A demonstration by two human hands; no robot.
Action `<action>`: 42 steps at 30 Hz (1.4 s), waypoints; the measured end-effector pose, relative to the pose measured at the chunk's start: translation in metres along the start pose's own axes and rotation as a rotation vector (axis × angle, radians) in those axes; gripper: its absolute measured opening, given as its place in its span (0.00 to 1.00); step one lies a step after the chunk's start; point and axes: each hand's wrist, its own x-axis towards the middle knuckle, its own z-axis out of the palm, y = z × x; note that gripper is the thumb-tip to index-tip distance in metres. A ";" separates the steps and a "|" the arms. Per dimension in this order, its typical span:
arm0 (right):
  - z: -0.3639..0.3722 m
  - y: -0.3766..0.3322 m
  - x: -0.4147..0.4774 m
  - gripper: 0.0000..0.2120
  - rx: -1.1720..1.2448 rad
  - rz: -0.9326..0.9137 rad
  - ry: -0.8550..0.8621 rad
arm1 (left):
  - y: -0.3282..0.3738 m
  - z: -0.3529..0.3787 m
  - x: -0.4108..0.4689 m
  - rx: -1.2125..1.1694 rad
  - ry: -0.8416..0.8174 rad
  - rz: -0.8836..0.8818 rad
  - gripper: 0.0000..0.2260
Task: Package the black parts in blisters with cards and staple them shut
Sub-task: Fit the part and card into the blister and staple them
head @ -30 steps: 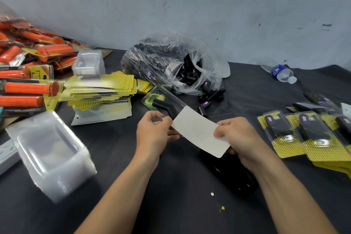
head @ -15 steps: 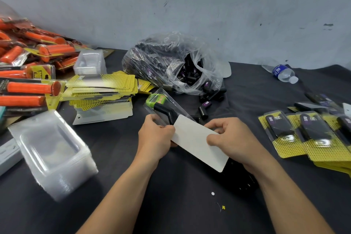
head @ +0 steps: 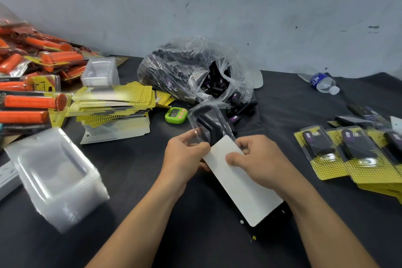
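My left hand (head: 185, 156) holds a clear blister (head: 208, 124) with a black part (head: 210, 129) inside it, above the middle of the black table. My right hand (head: 258, 159) pinches a card (head: 241, 183), white side up, with its far end at the blister's near edge. A clear bag of black parts (head: 191, 72) lies behind the hands. A yellow card stack (head: 113, 102) sits at left. Part of a black stapler (head: 276, 213) shows under the card and my right wrist.
A stack of empty clear blisters (head: 54, 178) stands at near left, a smaller one (head: 101, 70) further back. Orange packaged grips (head: 32, 85) pile at far left. Finished yellow packs (head: 352, 154) lie at right. A green timer (head: 176, 114) and a water bottle (head: 322, 81) are also on the table.
The blister has swung upright and toward the middle, uncovering the green timer. The card has turned lengthwise toward me, its far end now at the blister's edge. My right fingers moved further up the card.
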 end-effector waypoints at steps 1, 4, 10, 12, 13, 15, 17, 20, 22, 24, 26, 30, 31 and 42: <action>0.001 0.001 0.001 0.09 0.014 0.004 0.019 | 0.000 0.001 0.001 -0.022 0.017 -0.012 0.15; 0.002 0.003 0.004 0.07 0.057 0.018 0.048 | 0.000 0.001 0.004 -0.072 0.058 -0.044 0.15; 0.002 0.006 0.005 0.08 0.084 0.024 0.077 | -0.001 0.005 0.003 -0.125 0.011 -0.031 0.17; 0.003 0.005 0.005 0.09 0.078 0.023 0.085 | 0.000 0.006 0.001 -0.104 0.023 -0.013 0.17; 0.003 0.005 0.005 0.10 0.063 0.019 0.089 | 0.000 0.006 0.001 -0.065 0.047 0.004 0.16; 0.005 0.004 0.005 0.11 0.034 0.011 0.090 | -0.001 0.005 -0.001 0.114 0.118 0.054 0.21; 0.008 0.004 0.005 0.12 0.030 0.006 0.085 | -0.002 0.005 -0.005 0.292 0.172 0.098 0.26; 0.009 0.004 0.005 0.13 0.025 0.005 0.076 | -0.003 0.010 -0.013 0.373 0.180 0.178 0.34; 0.009 0.004 0.005 0.13 0.033 0.006 0.073 | -0.003 0.011 -0.013 0.370 0.174 0.202 0.38; 0.008 0.003 0.005 0.13 0.044 0.012 0.076 | -0.001 0.009 -0.011 0.362 0.164 0.192 0.39; 0.008 0.003 0.005 0.15 0.025 0.018 0.099 | 0.003 0.008 -0.011 0.327 0.135 0.163 0.38; 0.006 0.003 0.004 0.18 -0.036 0.026 0.157 | 0.004 0.007 -0.010 0.187 0.058 0.127 0.38; 0.006 0.003 0.004 0.18 -0.050 0.026 0.163 | 0.003 0.007 -0.010 0.172 0.040 0.130 0.39; 0.005 0.006 0.004 0.17 0.081 0.037 0.087 | 0.001 0.007 -0.004 -0.042 0.005 0.030 0.35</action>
